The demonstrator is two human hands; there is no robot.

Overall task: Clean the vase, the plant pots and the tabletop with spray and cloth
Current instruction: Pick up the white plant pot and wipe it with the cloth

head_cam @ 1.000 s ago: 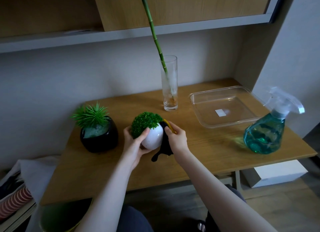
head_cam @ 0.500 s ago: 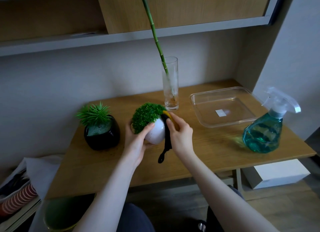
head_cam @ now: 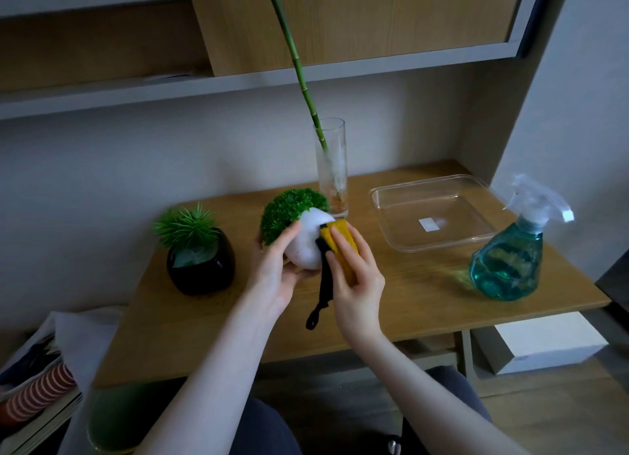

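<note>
Wiping the white pot (head_cam: 306,247) is the step in hand, judged from the single head view. The left hand (head_cam: 275,274) grasps this pot from its left side, thumb across the front, and holds it tilted and lifted above the worktop (head_cam: 408,301), its round green plant (head_cam: 289,209) leaning toward the left. The right hand (head_cam: 354,277) grips the yellow cloth (head_cam: 343,247) and presses it flat-fingered against the pot's right side; a black strap (head_cam: 321,291) from the cloth hangs down between the 2 hands.

As for progress, I would put the task somewhere in its middle, though nothing here proves which items are finished. The black pot (head_cam: 200,267) with its spiky plant (head_cam: 185,225) stands on the worktop to the left, untouched at this moment. The glass vase (head_cam: 332,168), holding 1 tall green stalk (head_cam: 299,73), stands just behind the white pot; whether its glass is clean I cannot tell. The spray bottle (head_cam: 507,264), with blue-green liquid, stands well apart at the right edge, near a clear plastic tray (head_cam: 432,213). The worktop wipe probably comes last, since both pots, the vase, the tray and the bottle occupy it.
</note>
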